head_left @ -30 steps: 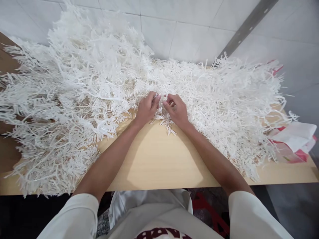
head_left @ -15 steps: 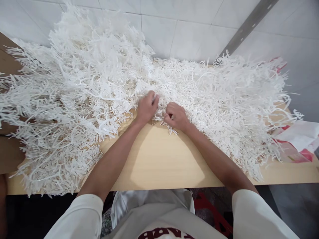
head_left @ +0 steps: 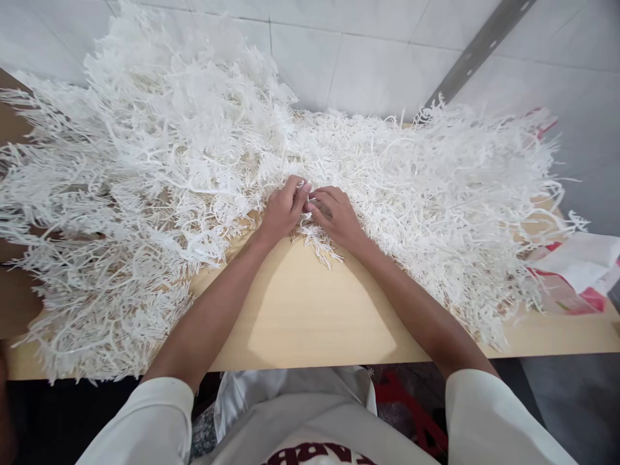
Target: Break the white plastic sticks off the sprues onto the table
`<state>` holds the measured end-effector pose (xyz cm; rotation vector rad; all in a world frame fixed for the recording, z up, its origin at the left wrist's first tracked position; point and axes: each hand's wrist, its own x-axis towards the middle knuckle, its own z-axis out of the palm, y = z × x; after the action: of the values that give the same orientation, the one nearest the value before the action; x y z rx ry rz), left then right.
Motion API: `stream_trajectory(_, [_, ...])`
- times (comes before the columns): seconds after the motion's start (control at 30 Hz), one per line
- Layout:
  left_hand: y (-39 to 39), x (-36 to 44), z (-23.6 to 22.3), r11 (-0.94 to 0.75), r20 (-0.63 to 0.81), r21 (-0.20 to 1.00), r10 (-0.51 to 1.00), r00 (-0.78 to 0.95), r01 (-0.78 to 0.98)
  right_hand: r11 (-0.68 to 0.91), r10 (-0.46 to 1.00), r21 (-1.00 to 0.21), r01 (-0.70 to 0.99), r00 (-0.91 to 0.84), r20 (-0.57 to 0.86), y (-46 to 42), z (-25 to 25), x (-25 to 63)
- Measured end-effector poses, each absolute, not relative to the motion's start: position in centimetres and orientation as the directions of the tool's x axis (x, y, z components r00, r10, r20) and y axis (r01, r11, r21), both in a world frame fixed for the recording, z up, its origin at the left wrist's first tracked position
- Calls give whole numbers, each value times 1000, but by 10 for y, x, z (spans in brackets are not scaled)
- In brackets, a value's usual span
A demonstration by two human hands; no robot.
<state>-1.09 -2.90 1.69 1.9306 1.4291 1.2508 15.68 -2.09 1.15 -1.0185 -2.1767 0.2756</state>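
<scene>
White, many-fingered plastic sprigs, like artificial branches, cover the table in two heaps: a tall heap of sprigs (head_left: 159,148) on the left and a flatter heap of sprigs (head_left: 436,194) on the right. At the middle, my left hand (head_left: 281,213) pinches a thin white piece between thumb and forefinger. My right hand (head_left: 341,219) meets it there, fingertips closed together at the same piece. Below the fingers a small white sprig (head_left: 320,247) fans out over the wood; whether it joins the pinched piece is partly hidden by the hands.
The pale wooden tabletop (head_left: 320,310) shows between my forearms. A red and white plastic bag (head_left: 576,274) lies at the right end. Brown cardboard (head_left: 19,300) stands at the left. Behind are a tiled wall (head_left: 372,68) and a slanted metal rail (head_left: 479,51).
My right hand has moved up and left, its fist loosening into a pinch, and now meets my left hand. The small sprig below the hands is spread out more.
</scene>
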Motion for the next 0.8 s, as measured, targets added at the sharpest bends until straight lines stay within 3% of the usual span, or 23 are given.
stream_trajectory(0.13, [-30, -9, 16, -372, 404, 716, 911, 84, 590, 662, 746, -434, 611, -490, 451, -21, 13, 156])
stream_trajectory(0.27, [-27, -8, 13, -333, 403, 669, 914, 52, 665, 692, 717, -437, 575, -476, 509, -24, 15, 154])
stream_trajectory(0.43, [-25, -6, 9, -280, 419, 607, 908, 0, 743, 754, 602, -260, 603, -478, 640, -19, 9, 151])
stream_trajectory(0.6, [-22, -4, 3, -306, 487, 554, 873, -4, 774, 775, 527, -182, 605, -460, 715, -15, 7, 151])
stream_trajectory(0.7, [-16, -9, 0, -263, 483, 598, 872, -79, 757, 811, 468, -137, 569, -489, 736, -24, 10, 151])
stream_trajectory(0.8, [-11, -15, 2, -198, 446, 692, 873, -196, 695, 904, 344, -65, 423, -628, 698, -38, 12, 150])
